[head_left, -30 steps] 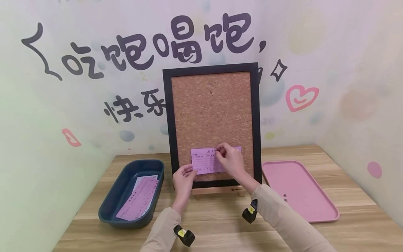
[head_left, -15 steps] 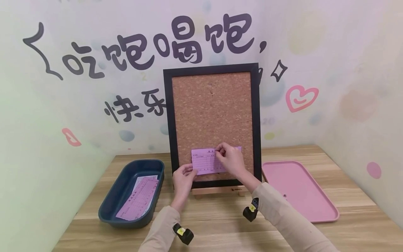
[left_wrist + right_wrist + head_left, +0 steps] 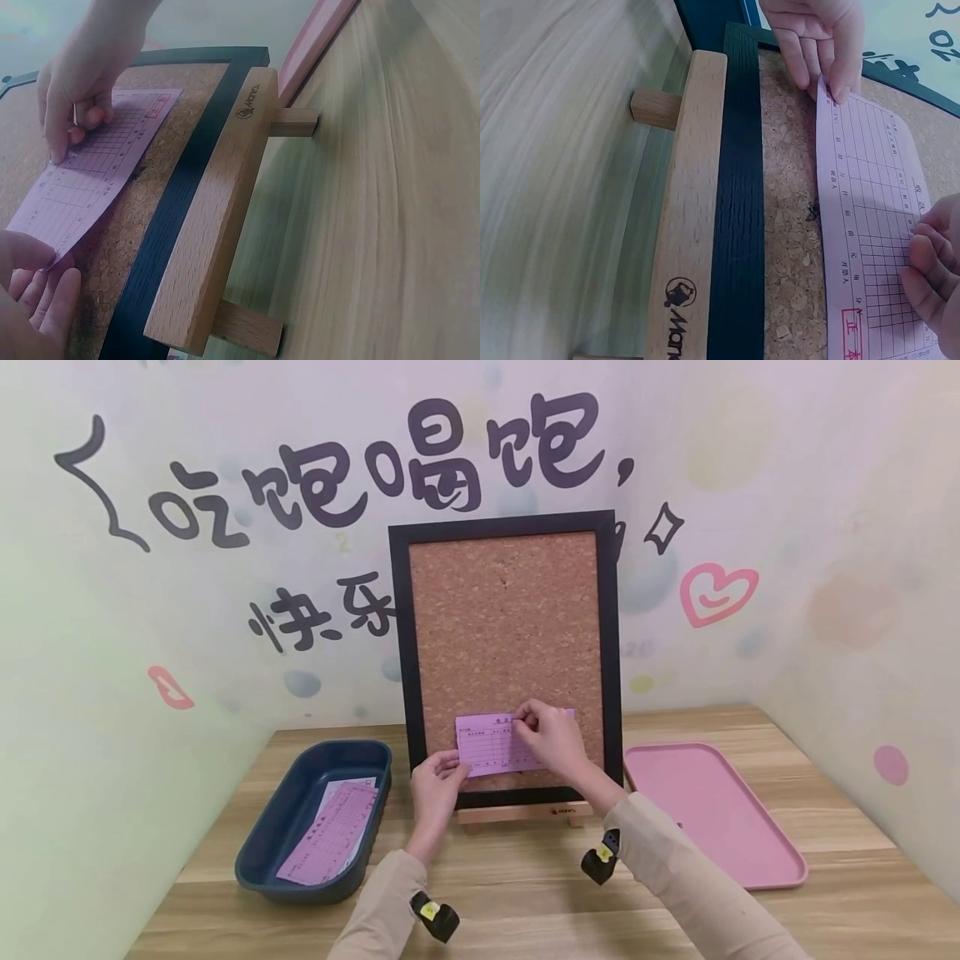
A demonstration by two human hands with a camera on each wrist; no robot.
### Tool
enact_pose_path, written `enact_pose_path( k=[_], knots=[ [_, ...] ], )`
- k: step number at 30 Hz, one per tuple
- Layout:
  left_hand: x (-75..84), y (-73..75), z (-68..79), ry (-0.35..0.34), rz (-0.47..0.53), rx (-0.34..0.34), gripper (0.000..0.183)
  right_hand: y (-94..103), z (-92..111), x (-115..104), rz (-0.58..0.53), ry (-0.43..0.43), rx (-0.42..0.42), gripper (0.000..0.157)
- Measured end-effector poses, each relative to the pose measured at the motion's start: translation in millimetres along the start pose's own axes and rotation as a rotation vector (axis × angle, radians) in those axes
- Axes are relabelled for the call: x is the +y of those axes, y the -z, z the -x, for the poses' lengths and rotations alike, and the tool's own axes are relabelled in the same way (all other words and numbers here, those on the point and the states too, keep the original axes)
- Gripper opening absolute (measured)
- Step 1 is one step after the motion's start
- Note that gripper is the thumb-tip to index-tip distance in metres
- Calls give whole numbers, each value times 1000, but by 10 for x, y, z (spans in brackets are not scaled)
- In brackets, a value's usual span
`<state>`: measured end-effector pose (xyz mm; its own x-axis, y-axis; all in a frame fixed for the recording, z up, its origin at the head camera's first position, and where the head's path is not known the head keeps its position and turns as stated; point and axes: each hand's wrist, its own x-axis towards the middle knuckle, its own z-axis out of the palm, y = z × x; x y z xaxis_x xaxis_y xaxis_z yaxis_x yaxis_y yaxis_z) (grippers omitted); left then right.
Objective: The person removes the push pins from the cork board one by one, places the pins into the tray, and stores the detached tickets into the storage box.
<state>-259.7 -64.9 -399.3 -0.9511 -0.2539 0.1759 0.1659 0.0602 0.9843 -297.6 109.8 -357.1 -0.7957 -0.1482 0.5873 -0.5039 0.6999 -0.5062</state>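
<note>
A pink printed receipt slip [image 3: 483, 745] lies flat against the lower part of a black-framed cork board [image 3: 510, 627]. My left hand [image 3: 435, 789] pinches the slip's lower left corner between thumb and fingers, as the left wrist view also shows. At the slip's upper middle, my right hand [image 3: 551, 739] has its fingertips bent together against the paper. A tiny greyish pushpin [image 3: 57, 160] shows at those fingertips in the left wrist view, mostly hidden by them. The right hand covers part of the slip's right half.
A dark blue bin [image 3: 255, 852] with pink and white slips [image 3: 330, 835] inside stands left of the board. To the right lies a pink tray [image 3: 720, 793], partly behind my right sleeve. A wooden easel ledge [image 3: 517, 814] supports the board on the wooden table [image 3: 517, 893].
Both hands keep their places on the slip. My right forearm has shifted slightly up, and its sleeve now covers more of the small metallic pins on the pink tray.
</note>
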Motion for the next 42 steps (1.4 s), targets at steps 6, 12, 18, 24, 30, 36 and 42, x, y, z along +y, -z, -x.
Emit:
enact_pose_path(
  k=[6, 12, 18, 24, 30, 36, 42],
  knots=[
    [123, 21, 75, -32, -36, -6, 18, 15, -4, -5, 26, 31, -5, 5],
    [295, 39, 169, -51, -64, -16, 17, 35, 2, -12, 50, 46, -13, 5],
    [300, 38, 182, -57, -67, -17, 17, 47, 30, 15, 28, 58, -32, 5],
    [313, 41, 203, -61, -64, -6, 16, 68, 60, 38, -8, 36, -51, 4],
    [241, 55, 178, -76, -35, -12, 15, 107, 77, 30, -30, 24, -58, 4],
    [9, 77, 60, -58, 0, -12, 17, 134, 91, 39, -23, 20, -59, 4],
    [-29, 106, 42, -75, -15, -10, 18, 162, 110, 61, -13, 21, -53, 4]
  ],
)
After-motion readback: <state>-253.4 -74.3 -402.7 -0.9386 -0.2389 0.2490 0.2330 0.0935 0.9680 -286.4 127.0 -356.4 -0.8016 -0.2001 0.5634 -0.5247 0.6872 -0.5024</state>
